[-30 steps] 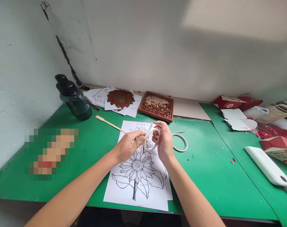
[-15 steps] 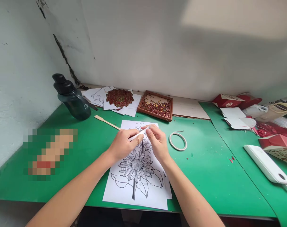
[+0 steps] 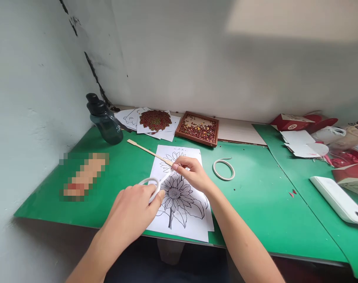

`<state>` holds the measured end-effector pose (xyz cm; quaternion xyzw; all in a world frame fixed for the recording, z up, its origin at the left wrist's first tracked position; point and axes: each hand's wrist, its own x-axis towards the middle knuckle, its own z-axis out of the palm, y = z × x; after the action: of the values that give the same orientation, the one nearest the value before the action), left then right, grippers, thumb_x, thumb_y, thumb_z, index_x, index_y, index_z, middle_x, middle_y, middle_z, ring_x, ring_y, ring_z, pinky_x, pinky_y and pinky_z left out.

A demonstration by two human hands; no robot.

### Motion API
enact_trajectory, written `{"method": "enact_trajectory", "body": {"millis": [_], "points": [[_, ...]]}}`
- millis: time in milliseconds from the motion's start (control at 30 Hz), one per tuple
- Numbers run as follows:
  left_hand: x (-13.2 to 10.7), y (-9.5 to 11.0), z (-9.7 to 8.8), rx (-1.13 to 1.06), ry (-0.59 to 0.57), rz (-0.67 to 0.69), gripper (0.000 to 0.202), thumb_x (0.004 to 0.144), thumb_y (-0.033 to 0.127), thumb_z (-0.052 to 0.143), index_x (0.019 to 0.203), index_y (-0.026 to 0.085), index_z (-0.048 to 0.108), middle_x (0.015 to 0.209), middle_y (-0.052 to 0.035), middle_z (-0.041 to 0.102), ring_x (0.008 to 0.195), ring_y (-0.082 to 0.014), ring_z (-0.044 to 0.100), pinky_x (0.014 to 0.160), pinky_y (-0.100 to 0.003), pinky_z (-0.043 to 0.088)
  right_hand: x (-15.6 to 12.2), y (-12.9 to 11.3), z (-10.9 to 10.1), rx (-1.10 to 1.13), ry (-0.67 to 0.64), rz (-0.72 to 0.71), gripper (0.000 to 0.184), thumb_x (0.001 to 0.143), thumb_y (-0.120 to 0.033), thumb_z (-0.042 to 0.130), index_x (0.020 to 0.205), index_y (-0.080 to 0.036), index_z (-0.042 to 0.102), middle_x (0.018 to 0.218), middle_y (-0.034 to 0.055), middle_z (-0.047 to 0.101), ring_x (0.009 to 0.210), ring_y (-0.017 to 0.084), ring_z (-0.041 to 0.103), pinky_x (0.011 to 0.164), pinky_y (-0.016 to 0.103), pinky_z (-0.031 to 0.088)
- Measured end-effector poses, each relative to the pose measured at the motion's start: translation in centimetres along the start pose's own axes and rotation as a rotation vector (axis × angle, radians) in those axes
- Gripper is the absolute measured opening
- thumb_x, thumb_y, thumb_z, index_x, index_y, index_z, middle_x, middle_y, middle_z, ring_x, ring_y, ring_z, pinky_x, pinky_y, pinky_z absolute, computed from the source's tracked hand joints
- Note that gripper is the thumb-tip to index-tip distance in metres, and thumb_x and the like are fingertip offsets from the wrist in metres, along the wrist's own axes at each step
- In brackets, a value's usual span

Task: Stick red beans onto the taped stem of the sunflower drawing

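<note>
A sheet with a black-line sunflower drawing (image 3: 181,196) lies on the green table (image 3: 255,204). My left hand (image 3: 134,210) grips a thin white tape roll (image 3: 149,184) at the sheet's left edge. A strip of tape runs from the roll up to my right hand (image 3: 189,173), whose fingertips pinch its free end over the upper part of the flower. Both hands are closed on the tape.
A second white tape ring (image 3: 223,169) lies right of the sheet. A wooden stick (image 3: 147,151), a dark bottle (image 3: 105,120), papers with a bean-covered picture (image 3: 155,120) and a wooden tray of beans (image 3: 199,129) sit behind. A white box (image 3: 338,198) and red cartons (image 3: 290,122) are at right.
My left hand has drawn the tape roll down and to the left, pulling out a strip. My right hand stays over the flower holding the end. The camera view shifted slightly.
</note>
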<state>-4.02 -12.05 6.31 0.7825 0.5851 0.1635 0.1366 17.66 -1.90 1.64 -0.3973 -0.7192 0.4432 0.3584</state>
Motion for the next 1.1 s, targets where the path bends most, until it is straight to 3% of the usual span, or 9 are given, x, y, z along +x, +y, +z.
{"method": "enact_trajectory", "body": {"millis": [100,267,533,633,733,800,900,1000,1100], "points": [[-3.7,0.7,-0.3,-0.014,-0.035,-0.097,0.034,0.103,0.033,0.047,0.071,0.025,0.055,0.055,0.0008,0.058,0.043,-0.0180,0.050,0.045,-0.027,0.016,-0.3,-0.4,-0.1,-0.122,-0.114,-0.016,0.027,0.100,-0.039,0.061,0.084,-0.020,0.073,0.082,0.0022,0.067,0.074,0.016,0.056,0.065,0.029,0.038],[-7.1,2.1,0.2,-0.094,-0.154,-0.237,0.039,0.103,0.039,0.042,0.066,0.025,0.045,0.057,-0.0008,0.055,0.047,-0.0184,0.044,0.048,-0.028,0.017,-0.5,0.1,0.7,-0.331,-0.225,-0.094,0.029,0.097,-0.030,0.063,0.071,-0.020,0.066,0.070,-0.0008,0.057,0.064,0.013,0.045,0.063,0.028,0.033],[-8.0,3.8,0.3,-0.581,-0.379,-0.394,0.046,0.102,0.051,0.042,0.068,0.021,0.033,0.062,0.0026,0.036,0.057,-0.0135,0.029,0.052,-0.027,0.020,-0.4,0.3,0.0,-0.411,-0.279,-0.081,0.029,0.095,-0.026,0.065,0.067,-0.020,0.059,0.067,-0.0022,0.053,0.063,0.013,0.043,0.062,0.028,0.030],[-8.1,3.8,1.0,-0.732,-0.401,-0.439,0.050,0.101,0.059,0.046,0.070,0.020,0.041,0.065,0.0025,0.045,0.056,-0.0117,0.037,0.054,-0.026,0.026,-0.3,0.6,-0.2,-0.415,-0.271,-0.084,0.026,0.095,-0.026,0.065,0.070,-0.019,0.063,0.070,-0.0015,0.056,0.063,0.013,0.045,0.063,0.028,0.030],[-8.5,3.5,2.3,-1.089,-0.467,-0.486,0.047,0.096,0.065,0.056,0.084,0.019,0.060,0.070,0.0004,0.057,0.056,-0.0109,0.048,0.058,-0.025,0.036,-0.2,1.0,-0.1,-0.426,-0.274,-0.079,0.025,0.096,-0.027,0.067,0.072,-0.019,0.064,0.071,-0.0016,0.057,0.064,0.013,0.045,0.064,0.028,0.031],[-9.1,3.4,3.2,-1.392,-0.439,-0.555,0.050,0.090,0.068,0.064,0.095,0.018,0.067,0.068,-0.0001,0.059,0.054,-0.0104,0.047,0.058,-0.024,0.037,-0.3,1.3,0.0,-0.431,-0.275,-0.077,0.026,0.096,-0.028,0.068,0.071,-0.019,0.064,0.071,-0.0019,0.057,0.064,0.012,0.045,0.064,0.028,0.032],[-10.4,3.9,4.7,-1.680,-0.280,-0.756,0.057,0.082,0.071,0.073,0.099,0.016,0.071,0.070,-0.0023,0.064,0.055,-0.0108,0.052,0.060,-0.024,0.041,-0.3,1.4,0.1,-0.461,-0.279,-0.065,0.025,0.095,-0.026,0.070,0.072,-0.019,0.065,0.072,-0.0014,0.059,0.065,0.013,0.046,0.064,0.028,0.032],[-11.8,5.1,6.0,-1.701,-0.296,-0.873,0.062,0.077,0.069,0.080,0.102,0.014,0.072,0.076,-0.0060,0.070,0.061,-0.0146,0.064,0.066,-0.026,0.046,-0.4,1.2,0.0,-0.481,-0.280,-0.040,0.021,0.095,-0.025,0.071,0.075,-0.019,0.069,0.077,-0.0001,0.063,0.068,0.012,0.049,0.064,0.027,0.033],[-12.7,6.2,7.2,-1.607,-0.345,-0.881,0.068,0.077,0.076,0.075,0.102,0.013,0.072,0.077,-0.0071,0.072,0.062,-0.0164,0.067,0.065,-0.026,0.045,-0.4,1.1,0.0,-0.496,-0.275,-0.019,0.018,0.095,-0.025,0.071,0.078,-0.019,0.072,0.080,0.0006,0.066,0.070,0.012,0.052,0.065,0.027,0.034]]}}
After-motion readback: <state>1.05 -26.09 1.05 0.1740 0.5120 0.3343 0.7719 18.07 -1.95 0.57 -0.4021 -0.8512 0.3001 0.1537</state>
